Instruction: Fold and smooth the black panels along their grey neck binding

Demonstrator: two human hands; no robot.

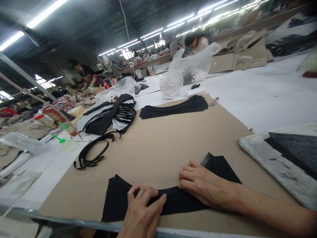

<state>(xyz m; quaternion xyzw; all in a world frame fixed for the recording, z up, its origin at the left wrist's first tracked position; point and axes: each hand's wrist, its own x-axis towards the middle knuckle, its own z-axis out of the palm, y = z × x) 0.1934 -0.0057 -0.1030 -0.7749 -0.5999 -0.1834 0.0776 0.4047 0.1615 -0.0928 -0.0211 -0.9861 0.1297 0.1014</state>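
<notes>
A curved black fabric piece lies flat on the brown board near the table's front edge, a narrow strip along its upper edge folded over at both ends. On its left half rests my left hand, fingers bent and spread, thumb and fingertips at the upper edge. My right hand is farther right, its fingers curled together and closed on that same edge; whatever lies under the fingertips is hidden. Farther up the board is a similar black fabric piece.
Black strips lie coiled at left, below a pile of black pieces. A white slab with dark fabric is at right. Small scissors, a white fan and a plastic bag are beyond. Other people work farther back.
</notes>
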